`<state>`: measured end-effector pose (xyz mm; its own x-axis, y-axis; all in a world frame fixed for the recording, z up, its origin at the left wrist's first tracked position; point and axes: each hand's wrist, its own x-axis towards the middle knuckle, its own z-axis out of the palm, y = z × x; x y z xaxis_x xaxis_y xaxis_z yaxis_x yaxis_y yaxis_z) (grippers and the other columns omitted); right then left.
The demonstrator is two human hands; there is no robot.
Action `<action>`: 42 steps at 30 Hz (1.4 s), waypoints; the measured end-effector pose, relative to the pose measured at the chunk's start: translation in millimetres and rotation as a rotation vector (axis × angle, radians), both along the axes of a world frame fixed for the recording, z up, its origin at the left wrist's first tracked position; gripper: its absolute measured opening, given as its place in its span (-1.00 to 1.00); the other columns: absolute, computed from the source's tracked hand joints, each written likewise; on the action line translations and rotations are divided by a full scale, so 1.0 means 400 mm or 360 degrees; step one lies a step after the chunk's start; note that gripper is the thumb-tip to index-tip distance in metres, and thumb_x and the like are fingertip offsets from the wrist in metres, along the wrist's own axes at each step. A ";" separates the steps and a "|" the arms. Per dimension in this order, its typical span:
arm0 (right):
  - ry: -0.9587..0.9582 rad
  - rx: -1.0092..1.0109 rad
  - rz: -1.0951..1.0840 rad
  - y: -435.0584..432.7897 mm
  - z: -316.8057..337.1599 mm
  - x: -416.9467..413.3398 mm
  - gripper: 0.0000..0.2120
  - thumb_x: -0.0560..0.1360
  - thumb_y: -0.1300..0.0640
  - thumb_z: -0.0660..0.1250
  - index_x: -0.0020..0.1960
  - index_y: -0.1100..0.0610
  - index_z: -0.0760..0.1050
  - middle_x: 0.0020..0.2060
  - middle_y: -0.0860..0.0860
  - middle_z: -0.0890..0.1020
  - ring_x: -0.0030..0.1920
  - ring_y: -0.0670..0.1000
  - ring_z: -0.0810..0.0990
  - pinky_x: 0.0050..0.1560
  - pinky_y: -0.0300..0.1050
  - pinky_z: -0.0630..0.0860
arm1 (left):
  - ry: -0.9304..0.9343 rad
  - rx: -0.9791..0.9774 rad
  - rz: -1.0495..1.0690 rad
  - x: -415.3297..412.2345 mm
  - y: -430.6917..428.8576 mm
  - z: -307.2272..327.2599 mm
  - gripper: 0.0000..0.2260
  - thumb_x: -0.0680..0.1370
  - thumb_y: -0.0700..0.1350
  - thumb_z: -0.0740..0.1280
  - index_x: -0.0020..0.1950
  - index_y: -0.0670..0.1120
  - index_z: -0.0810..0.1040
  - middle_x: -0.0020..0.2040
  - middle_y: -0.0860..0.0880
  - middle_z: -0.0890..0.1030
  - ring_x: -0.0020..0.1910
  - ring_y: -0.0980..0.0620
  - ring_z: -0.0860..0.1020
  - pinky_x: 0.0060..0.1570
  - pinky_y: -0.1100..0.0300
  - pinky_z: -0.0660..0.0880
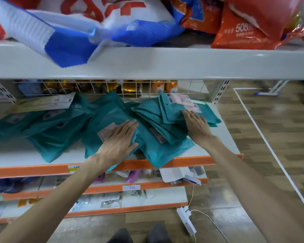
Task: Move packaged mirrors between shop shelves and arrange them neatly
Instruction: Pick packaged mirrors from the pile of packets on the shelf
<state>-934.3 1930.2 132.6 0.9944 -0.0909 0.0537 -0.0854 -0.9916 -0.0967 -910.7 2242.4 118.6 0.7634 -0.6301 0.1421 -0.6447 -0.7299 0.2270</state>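
Several teal packaged mirrors lie scattered on a white shelf [21,155] with an orange front edge. My left hand [120,137] lies flat, fingers straight, on a teal package [105,118] in the middle, next to its pink label. My right hand [197,125] rests flat on a fanned stack of teal packages [154,111] at the right end of the shelf. More teal packages [42,127] spread out to the left. One package [167,153] hangs over the shelf's front edge.
The shelf above [165,64] carries large blue-white and red bags. A wire grid [102,86] with cans behind it backs the shelf. Lower shelves [112,188] hold small goods. A white power strip [185,220] lies on the wooden floor, right.
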 end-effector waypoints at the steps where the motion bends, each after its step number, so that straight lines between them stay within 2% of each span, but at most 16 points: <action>1: -0.0030 0.0024 -0.0015 0.000 -0.004 0.000 -0.34 0.48 0.41 0.25 0.49 0.07 0.14 0.46 0.03 0.35 0.45 0.10 0.30 0.40 0.07 0.24 | 0.0010 -0.0002 0.0005 -0.001 0.000 0.000 -0.38 0.59 0.08 0.25 0.57 -0.04 0.09 0.58 0.04 0.11 0.56 0.05 0.04 0.51 -0.02 0.12; 3: -0.0084 0.0054 -0.0035 0.001 -0.005 -0.003 -0.40 0.49 0.41 0.23 0.46 0.07 0.20 0.40 0.04 0.44 0.38 0.11 0.41 0.37 0.06 0.29 | 0.0019 -0.0003 0.0010 -0.003 0.006 0.001 -0.39 0.59 0.08 0.25 0.57 -0.02 0.09 0.58 0.06 0.11 0.56 0.06 0.04 0.51 -0.01 0.13; 7: -0.0143 0.0031 -0.0013 -0.001 0.011 -0.030 -0.52 0.55 0.37 0.22 0.42 0.09 0.28 0.33 0.08 0.51 0.28 0.17 0.49 0.23 0.05 0.41 | 0.0032 0.0003 0.0053 -0.007 0.022 0.009 -0.40 0.60 0.07 0.25 0.57 -0.04 0.11 0.57 0.05 0.11 0.55 0.05 0.05 0.50 0.08 0.06; 11: -0.0027 0.0009 0.0131 -0.014 0.032 -0.059 -0.46 0.53 0.24 0.37 0.44 0.08 0.28 0.32 0.06 0.53 0.27 0.17 0.50 0.12 0.10 0.52 | 0.0059 0.0024 0.0091 -0.012 0.041 0.023 -0.40 0.60 0.06 0.27 0.56 -0.05 0.12 0.57 0.04 0.13 0.56 0.01 0.07 0.50 0.07 0.06; 15: 0.0054 0.0021 0.0232 -0.028 0.054 -0.076 -0.44 0.52 0.12 0.41 0.45 0.08 0.29 0.30 0.06 0.55 0.27 0.15 0.52 0.14 0.09 0.53 | 0.0128 0.0064 0.0131 -0.021 0.055 0.042 -0.42 0.60 0.05 0.27 0.56 -0.07 0.15 0.57 0.02 0.14 0.57 -0.02 0.04 0.49 0.03 0.08; 19: -0.0034 0.0001 0.0295 -0.013 0.068 -0.087 -0.48 0.48 0.20 0.42 0.40 0.07 0.37 0.18 0.03 0.63 0.18 0.13 0.58 0.10 0.02 0.52 | 0.0153 0.0122 0.0140 -0.023 0.072 0.055 -0.42 0.58 0.03 0.29 0.54 -0.09 0.19 0.56 -0.01 0.19 0.57 -0.03 0.06 0.51 -0.01 0.13; 24: -0.0184 0.0010 0.0399 0.045 0.066 -0.101 -0.45 0.40 0.34 0.47 0.37 0.16 0.46 0.12 0.10 0.67 0.15 0.16 0.63 0.13 0.09 0.58 | 0.0127 0.0170 0.0117 -0.024 0.094 0.063 -0.43 0.55 -0.01 0.34 0.51 -0.11 0.25 0.53 -0.03 0.26 0.54 -0.05 0.17 0.47 -0.07 0.23; 27: -0.0208 0.0094 0.0412 0.107 0.072 -0.105 -0.49 0.38 0.33 0.48 0.30 0.20 0.49 0.07 0.12 0.68 0.10 0.18 0.65 0.09 0.11 0.60 | 0.0135 0.0175 0.0119 -0.020 0.101 0.066 -0.43 0.54 -0.02 0.36 0.50 -0.11 0.27 0.51 -0.05 0.29 0.51 -0.07 0.24 0.46 -0.02 0.23; 29: -0.0209 0.0113 0.0465 0.143 0.079 -0.102 -0.53 0.42 0.30 0.45 0.31 0.20 0.48 0.10 0.13 0.66 0.13 0.18 0.62 0.14 0.13 0.58 | 0.0132 0.0175 0.0112 -0.019 0.102 0.064 -0.43 0.54 -0.03 0.35 0.50 -0.11 0.26 0.52 -0.05 0.28 0.51 -0.07 0.23 0.46 -0.01 0.21; 31: -0.0020 0.0243 0.0443 0.151 0.112 -0.080 -0.53 0.47 0.20 0.42 0.36 0.14 0.44 0.21 0.07 0.60 0.23 0.15 0.54 0.24 0.13 0.49 | 0.0128 0.0181 0.0103 -0.015 0.104 0.065 -0.42 0.54 -0.03 0.35 0.51 -0.11 0.25 0.53 -0.05 0.26 0.52 -0.06 0.21 0.47 0.01 0.19; 33: 0.0103 0.0358 0.0267 0.131 0.152 -0.028 -0.48 0.48 0.00 0.42 0.39 0.06 0.40 0.29 0.02 0.51 0.31 0.11 0.44 0.31 0.09 0.41 | 0.0086 0.0163 0.0111 -0.010 0.110 0.062 -0.42 0.53 -0.04 0.37 0.50 -0.12 0.27 0.52 -0.05 0.27 0.52 -0.07 0.22 0.46 0.01 0.21; 36: -0.0052 0.0242 0.0186 0.080 0.155 0.091 -0.24 0.42 -0.19 0.42 0.49 0.04 0.23 0.44 0.08 0.34 0.43 0.20 0.27 0.39 0.20 0.29 | 0.0005 0.0135 0.0116 0.003 0.124 0.059 -0.44 0.49 -0.09 0.42 0.45 -0.13 0.34 0.47 -0.08 0.35 0.46 -0.11 0.31 0.42 -0.01 0.29; 38: 0.0180 0.0379 0.0066 0.054 0.115 0.162 -0.15 0.41 -0.29 0.39 0.53 0.03 0.13 0.49 0.10 0.25 0.48 0.23 0.20 0.41 0.26 0.24 | -0.0068 0.0106 0.0112 0.013 0.135 0.058 -0.47 0.47 -0.10 0.43 0.41 -0.14 0.38 0.43 -0.10 0.40 0.42 -0.13 0.36 0.39 -0.04 0.35; 41: 0.0372 0.0532 -0.0102 0.021 0.066 0.215 -0.16 0.39 -0.52 0.16 0.46 0.01 0.26 0.42 0.11 0.39 0.39 0.22 0.39 0.34 0.19 0.37 | -0.0132 0.0064 0.0137 0.018 0.146 0.067 -0.47 0.48 -0.07 0.43 0.40 -0.14 0.39 0.42 -0.10 0.41 0.39 -0.12 0.39 0.37 -0.04 0.37; 42: 0.0365 0.0514 -0.0144 0.014 0.065 0.215 -0.22 0.42 -0.50 0.13 0.42 0.03 0.30 0.37 0.12 0.45 0.33 0.22 0.45 0.29 0.20 0.41 | -0.0148 0.0062 0.0144 0.017 0.148 0.068 -0.46 0.46 -0.08 0.44 0.40 -0.15 0.39 0.41 -0.10 0.41 0.39 -0.13 0.39 0.37 -0.04 0.37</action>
<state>-848.3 1935.8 158.5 0.9644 -0.1546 -0.2144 -0.2267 -0.9008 -0.3703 -903.9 2301.5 146.0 0.8020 -0.5657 0.1916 -0.5928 -0.7931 0.1398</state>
